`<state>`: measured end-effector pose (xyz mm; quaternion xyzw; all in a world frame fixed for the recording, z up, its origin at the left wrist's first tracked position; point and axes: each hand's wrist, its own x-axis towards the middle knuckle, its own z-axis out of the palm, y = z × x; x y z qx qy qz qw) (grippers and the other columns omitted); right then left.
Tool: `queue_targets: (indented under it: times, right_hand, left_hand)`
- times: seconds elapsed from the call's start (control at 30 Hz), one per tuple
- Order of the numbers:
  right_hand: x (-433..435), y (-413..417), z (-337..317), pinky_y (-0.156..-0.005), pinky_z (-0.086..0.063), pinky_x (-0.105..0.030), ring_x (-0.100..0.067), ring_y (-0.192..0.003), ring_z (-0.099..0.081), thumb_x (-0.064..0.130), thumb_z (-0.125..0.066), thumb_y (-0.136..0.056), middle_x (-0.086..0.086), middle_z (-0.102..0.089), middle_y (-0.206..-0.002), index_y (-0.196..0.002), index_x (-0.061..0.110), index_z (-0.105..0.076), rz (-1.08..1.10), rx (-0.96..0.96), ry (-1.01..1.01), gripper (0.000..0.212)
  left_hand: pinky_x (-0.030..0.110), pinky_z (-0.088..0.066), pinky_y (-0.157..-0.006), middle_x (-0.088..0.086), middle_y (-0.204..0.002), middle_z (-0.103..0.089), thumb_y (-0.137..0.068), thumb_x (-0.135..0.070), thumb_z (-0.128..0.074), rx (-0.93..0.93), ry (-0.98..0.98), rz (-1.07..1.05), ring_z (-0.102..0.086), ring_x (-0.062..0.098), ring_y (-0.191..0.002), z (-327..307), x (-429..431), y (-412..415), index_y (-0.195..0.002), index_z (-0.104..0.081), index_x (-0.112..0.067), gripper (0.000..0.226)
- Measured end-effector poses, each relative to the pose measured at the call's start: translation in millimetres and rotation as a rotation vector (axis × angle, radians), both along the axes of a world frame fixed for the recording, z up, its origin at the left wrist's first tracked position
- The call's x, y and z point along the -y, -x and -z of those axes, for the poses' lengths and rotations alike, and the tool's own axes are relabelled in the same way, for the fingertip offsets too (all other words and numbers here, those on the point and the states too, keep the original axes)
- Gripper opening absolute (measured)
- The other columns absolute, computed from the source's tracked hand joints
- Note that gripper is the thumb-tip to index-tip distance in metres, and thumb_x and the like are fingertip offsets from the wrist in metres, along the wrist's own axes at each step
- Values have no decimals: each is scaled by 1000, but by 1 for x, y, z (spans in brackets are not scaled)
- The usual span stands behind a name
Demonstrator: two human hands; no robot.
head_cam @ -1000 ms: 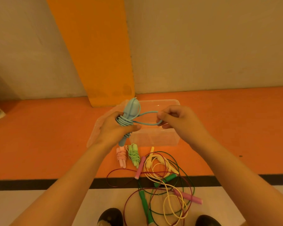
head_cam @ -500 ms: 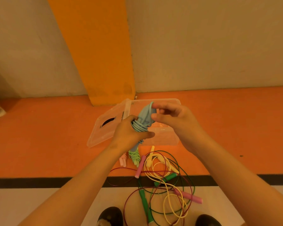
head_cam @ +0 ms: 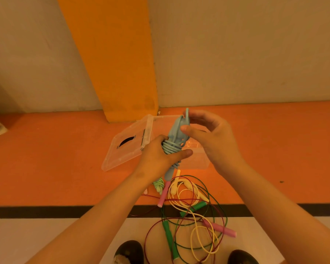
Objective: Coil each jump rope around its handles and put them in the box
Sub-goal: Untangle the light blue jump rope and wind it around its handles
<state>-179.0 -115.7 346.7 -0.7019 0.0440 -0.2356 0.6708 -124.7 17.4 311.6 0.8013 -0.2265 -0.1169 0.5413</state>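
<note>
- A pair of dark rounded shoes stands at the lower edge, on pale flooring.
- Just beyond, loose ropes lie tangled across a black floor stripe: a green-handled rope with dark green cord, a pink-handled rope with dark red cord and a pale yellow rope.
- At the tangle's far-left edge, on the orange floor, lies a pale green coiled rope, partly hidden by the left forearm.
- The left hand holds a light-blue plastic-handled jump rope in the air in front of the box, its grip wrapped round the wound cord, thumb across the turns.
- The right hand pinches the cord at the handles' upper ends, thumb against a handle.
- Behind the hands, a clear plastic box sits open on the orange floor, its clear lid at its left side.
- An orange pillar rises against the beige wall.
</note>
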Motion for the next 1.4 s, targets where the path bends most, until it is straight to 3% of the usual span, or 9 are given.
queue_targets:
  times: [0.23,0.37,0.5,0.67,0.8,1.03,1.2,1.4]
  right_hand:
    - [6,0,-2,-79,-51,-22,-12,-90,-67,17,-74,-68,2,-71,-92,-92,21,-68,46,79,67,25]
    - [8,1,-4,-77,-52,-26,-11,-82,-65,3,-76,-74,0,-69,-88,-89,20,-66,44,110,61,25]
    - [10,2,-6,-70,-53,-26,-11,-74,-61,-5,-74,-74,-1,-65,-84,-87,16,-60,13,111,-22,28]
    - [10,2,-1,-62,-47,-16,-2,-66,-57,1,-79,-70,5,-64,-78,-85,26,-61,33,70,206,34]
    - [9,1,6,-62,-47,-22,-6,-68,-56,5,-79,-73,0,-62,-76,-84,32,-60,42,-2,346,35]
    - [11,1,6,-57,-40,-12,-2,-63,-50,2,-79,-71,9,-56,-68,-75,30,-59,59,-53,437,35]
    - [12,-3,14,-56,-39,-15,-6,-60,-49,3,-80,-70,3,-57,-69,-71,33,-57,80,-97,478,38]
    - [10,-3,15,-56,-38,-14,-6,-61,-50,3,-78,-70,12,-56,-67,-73,23,-62,109,-90,482,26]
  left_hand:
    - [13,-49,-58,-6,-80,-66,-81,-27,-74,-31,42,52,-64,-2,-64,0,-2,4,-97,-55,-19,26]
    - [15,-51,-60,1,-82,-67,-87,-24,-68,-152,81,93,-66,1,-65,-2,0,3,-99,-56,-15,20]
    - [18,-53,-62,9,-86,-67,-89,-26,-65,-196,141,40,-65,8,-70,-7,-1,-4,-106,-59,1,32]
    - [23,-52,-68,8,-89,-67,-85,-37,-62,-279,222,63,-65,16,-78,-9,-3,-6,-106,-62,-3,40]
    - [34,-54,-77,13,-94,-67,-73,-48,-61,-265,228,79,-66,22,-83,-8,-1,-4,-100,-63,-10,47]
    - [30,-52,-73,1,-84,-68,-73,-46,-60,-302,304,105,-65,17,-77,-6,-1,-3,-94,-65,-17,36]
    - [30,-52,-70,1,-80,-67,-74,-44,-59,-339,348,95,-65,17,-72,-4,1,-3,-94,-63,-15,35]
    - [23,-53,-69,1,-85,-68,-76,-42,-60,-224,232,138,-66,10,-76,-8,0,-5,-96,-64,-16,33]
